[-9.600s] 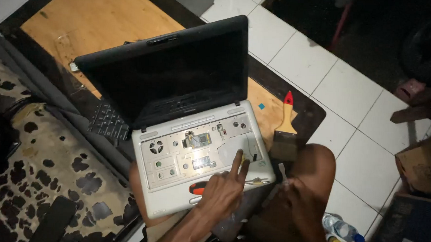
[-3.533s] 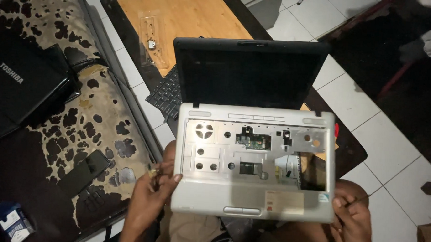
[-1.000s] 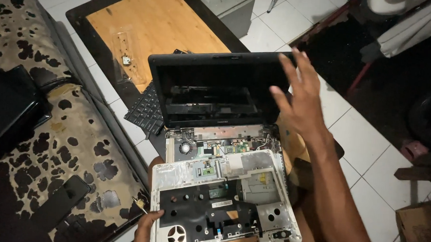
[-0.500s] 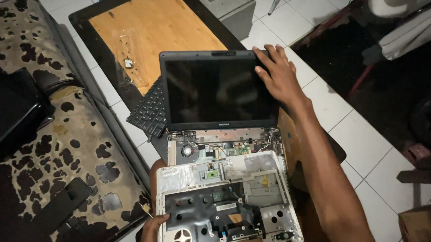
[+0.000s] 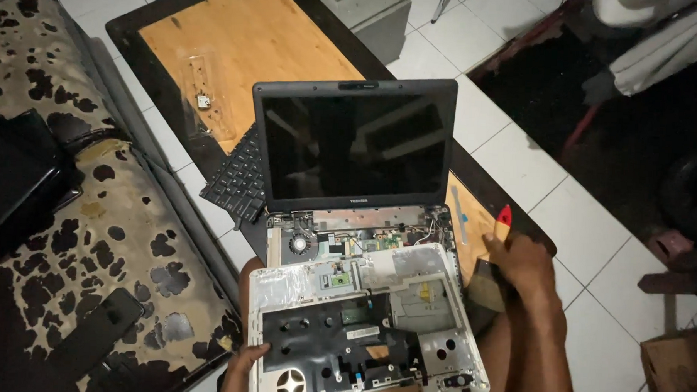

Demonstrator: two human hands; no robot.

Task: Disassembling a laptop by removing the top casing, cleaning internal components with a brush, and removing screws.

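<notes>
L hand [image 5: 244, 362] fingers curled on flipped palmrest cover [image 5: 359, 328] edge; R hand [image 5: 520, 260] closed round brush [image 5: 491, 263] (red-tipped handle).

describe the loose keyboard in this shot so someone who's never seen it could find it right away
Start at the open laptop with the dark screen, standing in the middle over its stripped, exposed base. Just left of the screen's lower corner, the loose keyboard lies tilted at the edge of the wooden board. It is the only flat black slab covered in rows of small keys.
</notes>
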